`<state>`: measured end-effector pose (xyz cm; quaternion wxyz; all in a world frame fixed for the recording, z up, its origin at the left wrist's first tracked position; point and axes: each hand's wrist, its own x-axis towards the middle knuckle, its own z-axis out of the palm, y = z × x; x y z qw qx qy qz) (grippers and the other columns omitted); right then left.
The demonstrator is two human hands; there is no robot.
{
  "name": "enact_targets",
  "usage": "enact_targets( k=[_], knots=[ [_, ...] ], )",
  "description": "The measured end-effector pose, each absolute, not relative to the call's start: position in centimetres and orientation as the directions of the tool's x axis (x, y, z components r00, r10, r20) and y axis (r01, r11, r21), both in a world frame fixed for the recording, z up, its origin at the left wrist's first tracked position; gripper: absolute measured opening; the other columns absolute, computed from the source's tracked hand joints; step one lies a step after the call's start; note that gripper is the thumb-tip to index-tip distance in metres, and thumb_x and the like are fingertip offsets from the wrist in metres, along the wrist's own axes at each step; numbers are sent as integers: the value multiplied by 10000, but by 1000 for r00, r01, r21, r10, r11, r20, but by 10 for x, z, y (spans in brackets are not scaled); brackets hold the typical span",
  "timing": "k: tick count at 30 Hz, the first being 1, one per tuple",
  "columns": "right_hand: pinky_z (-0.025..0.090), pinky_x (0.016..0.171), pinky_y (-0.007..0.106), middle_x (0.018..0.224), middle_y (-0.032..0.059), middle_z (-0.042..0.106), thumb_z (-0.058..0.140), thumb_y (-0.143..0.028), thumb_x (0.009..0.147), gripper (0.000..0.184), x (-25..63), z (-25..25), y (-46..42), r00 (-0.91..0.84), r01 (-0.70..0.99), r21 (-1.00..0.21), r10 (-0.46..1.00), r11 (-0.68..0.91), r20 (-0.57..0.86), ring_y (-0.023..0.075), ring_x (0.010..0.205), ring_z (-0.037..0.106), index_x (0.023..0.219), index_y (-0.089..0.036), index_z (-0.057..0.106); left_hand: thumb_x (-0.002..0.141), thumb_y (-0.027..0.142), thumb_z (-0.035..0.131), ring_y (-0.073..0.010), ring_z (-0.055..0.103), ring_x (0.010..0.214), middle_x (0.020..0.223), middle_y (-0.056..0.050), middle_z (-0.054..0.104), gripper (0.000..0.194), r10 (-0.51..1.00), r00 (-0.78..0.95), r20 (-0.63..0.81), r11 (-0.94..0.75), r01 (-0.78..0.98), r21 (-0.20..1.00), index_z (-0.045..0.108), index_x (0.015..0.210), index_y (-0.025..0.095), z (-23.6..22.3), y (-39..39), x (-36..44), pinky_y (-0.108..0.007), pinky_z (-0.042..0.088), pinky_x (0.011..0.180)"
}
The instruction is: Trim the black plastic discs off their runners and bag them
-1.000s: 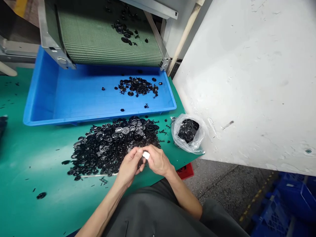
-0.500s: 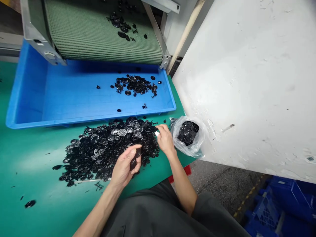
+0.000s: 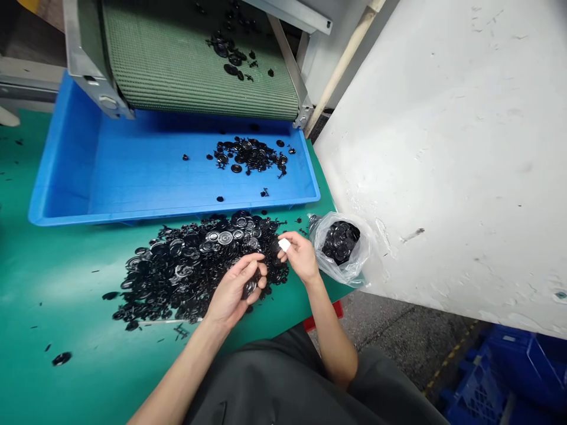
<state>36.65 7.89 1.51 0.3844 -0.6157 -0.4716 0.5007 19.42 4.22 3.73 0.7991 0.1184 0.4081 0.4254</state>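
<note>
A loose pile of small black plastic parts (image 3: 177, 265), round ringed discs mixed with thin spiky pieces, lies on the green table. Over its front right edge is my left hand (image 3: 234, 289), fingers curled around black round plastic discs (image 3: 250, 287). My right hand (image 3: 301, 257) is at the pile's right side, thumb and fingers bent together, with a white wrap on one digit. Something dark shows at its fingertips, but it blends into the pile behind. Just right of that hand stands an open clear plastic bag (image 3: 341, 245) filled with similar black discs.
Behind the pile sits a blue tray (image 3: 146, 177) with scattered black parts. A green conveyor belt (image 3: 190, 82) carrying more parts ends above it. A white panel (image 3: 443, 147) slopes along the right. Blue crates (image 3: 500, 378) stand on the floor at lower right.
My right hand has drawn back from the pile's far right edge, its fingers now more curled. My left hand has moved slightly right, nearer to it. The whole view has shifted slightly.
</note>
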Motion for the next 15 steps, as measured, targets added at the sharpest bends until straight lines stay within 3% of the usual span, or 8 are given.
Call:
enact_targets(
  k=[5, 11, 15],
  knots=[
    [509, 537, 205, 602, -40, 632, 524, -173, 803, 207, 354, 32, 57, -43, 167, -946, 956, -279, -289, 95, 522, 598, 947, -190, 672, 741, 495, 771, -77, 505, 476, 655, 11, 608, 363, 804, 255, -537, 594, -391, 703, 610, 792, 174, 33, 46, 202, -120, 255, 319],
    [543, 614, 225, 809, -3, 683, 522, -138, 812, 279, 354, 42, 39, -214, 242, -957, 953, -159, -213, 119, 679, 665, 1038, -193, 675, 808, 508, 696, -64, 416, 391, 523, 21, 580, 345, 829, 274, -488, 548, -217, 808, 616, 754, 176, 22, 38, 193, -150, 244, 349],
    [509, 601, 212, 793, -25, 664, 594, -116, 766, 252, 357, 47, 34, -298, 386, -918, 929, -94, -220, 111, 661, 623, 989, -210, 660, 838, 520, 653, -68, 378, 361, 472, 29, 568, 340, 816, 332, -474, 528, -91, 844, 631, 759, 191, 20, 34, 180, -165, 233, 370]
  ],
)
